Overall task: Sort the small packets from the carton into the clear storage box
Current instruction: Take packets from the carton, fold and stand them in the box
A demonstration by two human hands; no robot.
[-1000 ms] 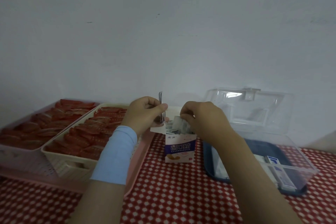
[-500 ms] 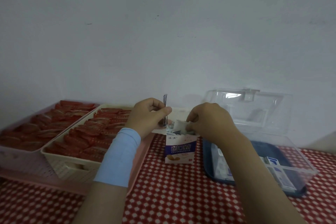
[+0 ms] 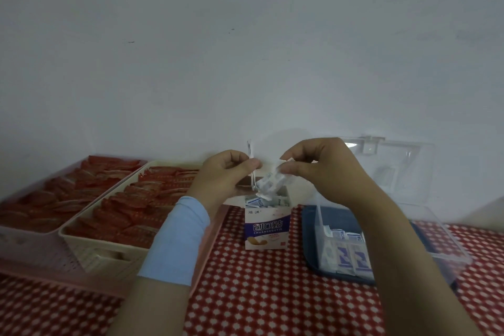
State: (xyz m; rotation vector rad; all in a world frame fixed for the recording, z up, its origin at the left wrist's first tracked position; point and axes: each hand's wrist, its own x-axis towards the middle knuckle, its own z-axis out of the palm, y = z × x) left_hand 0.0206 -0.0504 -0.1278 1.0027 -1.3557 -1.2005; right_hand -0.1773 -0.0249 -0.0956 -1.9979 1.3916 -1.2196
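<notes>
A small white and purple carton stands open on the red checked cloth, with several packets showing in its top. My right hand pinches a bunch of white packets just above the carton's mouth. My left hand holds metal tweezers upright, their tips beside the lifted packets. To the right sits the clear storage box, lid raised, with several packets lying in its front left corner.
Two trays filled with red wrapped items stand on a pink tray at the left. The clear box rests on a dark blue tray. A pale wall rises right behind everything.
My right hand has pulled the packets up out of the carton. The left hand and tweezers have risen slightly alongside.
</notes>
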